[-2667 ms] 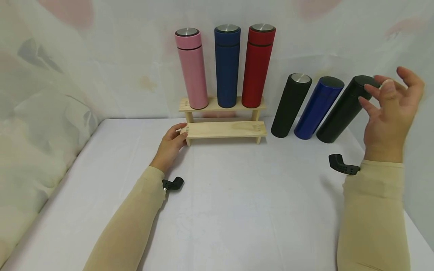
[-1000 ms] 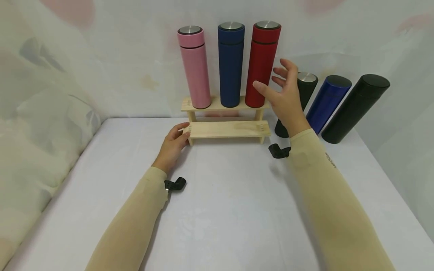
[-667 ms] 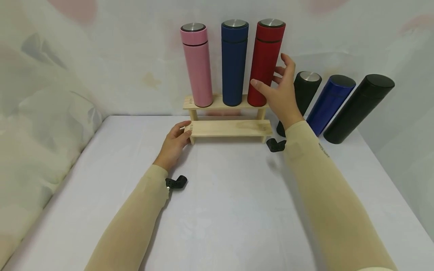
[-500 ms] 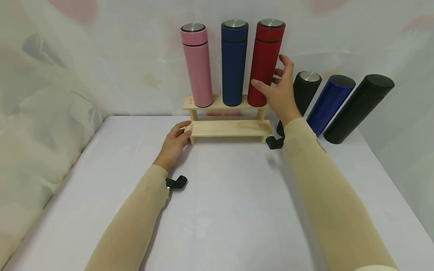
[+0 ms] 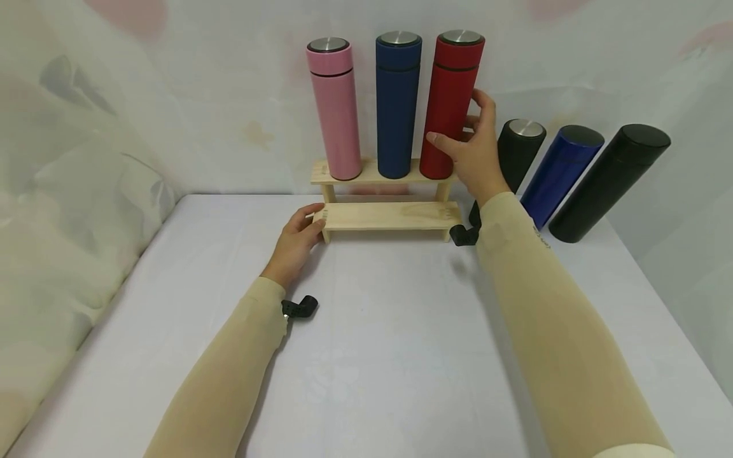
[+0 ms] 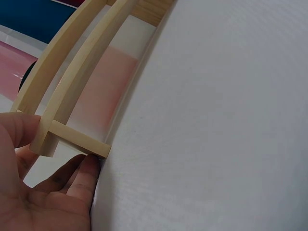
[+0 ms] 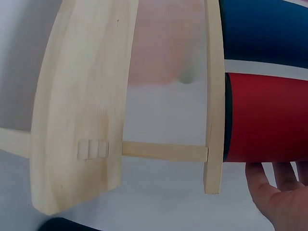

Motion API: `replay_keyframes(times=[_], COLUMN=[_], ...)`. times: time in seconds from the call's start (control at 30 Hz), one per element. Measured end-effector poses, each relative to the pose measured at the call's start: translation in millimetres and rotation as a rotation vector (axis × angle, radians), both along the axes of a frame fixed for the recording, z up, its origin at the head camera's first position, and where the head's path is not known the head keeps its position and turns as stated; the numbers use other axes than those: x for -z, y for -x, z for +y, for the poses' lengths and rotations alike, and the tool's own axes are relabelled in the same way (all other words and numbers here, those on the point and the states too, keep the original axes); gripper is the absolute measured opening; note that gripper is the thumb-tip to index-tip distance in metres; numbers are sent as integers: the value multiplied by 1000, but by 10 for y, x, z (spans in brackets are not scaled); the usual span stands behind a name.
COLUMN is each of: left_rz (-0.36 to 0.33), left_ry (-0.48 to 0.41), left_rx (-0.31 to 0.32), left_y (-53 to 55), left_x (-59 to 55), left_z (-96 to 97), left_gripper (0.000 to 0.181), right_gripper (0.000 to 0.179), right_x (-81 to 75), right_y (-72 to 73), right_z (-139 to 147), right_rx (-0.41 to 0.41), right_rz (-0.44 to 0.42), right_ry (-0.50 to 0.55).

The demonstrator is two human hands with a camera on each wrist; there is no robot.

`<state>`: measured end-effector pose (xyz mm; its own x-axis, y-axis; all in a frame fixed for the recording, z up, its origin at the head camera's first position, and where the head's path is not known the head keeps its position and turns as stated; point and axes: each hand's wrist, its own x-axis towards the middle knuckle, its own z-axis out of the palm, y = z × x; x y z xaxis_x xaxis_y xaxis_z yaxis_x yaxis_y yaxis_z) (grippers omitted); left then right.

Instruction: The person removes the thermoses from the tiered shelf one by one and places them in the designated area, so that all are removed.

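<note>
On a two-step wooden stand (image 5: 395, 216), the upper board bears a pink thermos bottle (image 5: 338, 121), a dark blue thermos bottle (image 5: 396, 114) and a red thermos bottle (image 5: 449, 108), all upright with silver lids. My right hand (image 5: 478, 146) grips the red bottle low on its right side, thumb across the front and fingers round toward the back. In the right wrist view, several fingertips of the right hand (image 7: 281, 192) meet the red bottle's wall. My left hand (image 5: 292, 245) holds the left end of the stand's lower board, its thumb and fingers at the wood's edge.
Right of the stand, a black bottle with a silver lid (image 5: 515, 149), a shiny blue bottle (image 5: 561, 172) and a larger black bottle (image 5: 609, 181) stand on the white table (image 5: 389, 356). My right forearm partly covers them. A patterned cloth backdrop (image 5: 240, 95) hangs behind.
My right hand has come left from beside the larger black bottle to the red bottle, its fingers drawing in around it. The left hand stays on the stand. The view has shifted slightly.
</note>
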<state>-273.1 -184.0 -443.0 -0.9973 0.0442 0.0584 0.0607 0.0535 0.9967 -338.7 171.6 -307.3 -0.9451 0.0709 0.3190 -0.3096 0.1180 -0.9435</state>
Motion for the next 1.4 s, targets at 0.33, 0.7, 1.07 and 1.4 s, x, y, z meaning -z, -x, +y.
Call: replay_keyframes(times=[0.33,0.7,1.07,1.4], left_rz=[-3,-12,-17,-17], left_ry=[-8,-3,4,26], left_rx=[1,-8,-6,-5], left_y=[10,-12,-16,-13], left_x=[5,-16,-1,-21], left_z=[17,18,4,-1], left_gripper=[44,45,45,46], right_gripper=[95,98,99,99], right_x=[-4,4,104,182], right_y=[-61,-302,-528,-811], right_z=[9,-25,20,110], right_rx=[9,11,-4,-60], right_rz=[25,57,124,152], right_ry=[-34,-125,-134,-130])
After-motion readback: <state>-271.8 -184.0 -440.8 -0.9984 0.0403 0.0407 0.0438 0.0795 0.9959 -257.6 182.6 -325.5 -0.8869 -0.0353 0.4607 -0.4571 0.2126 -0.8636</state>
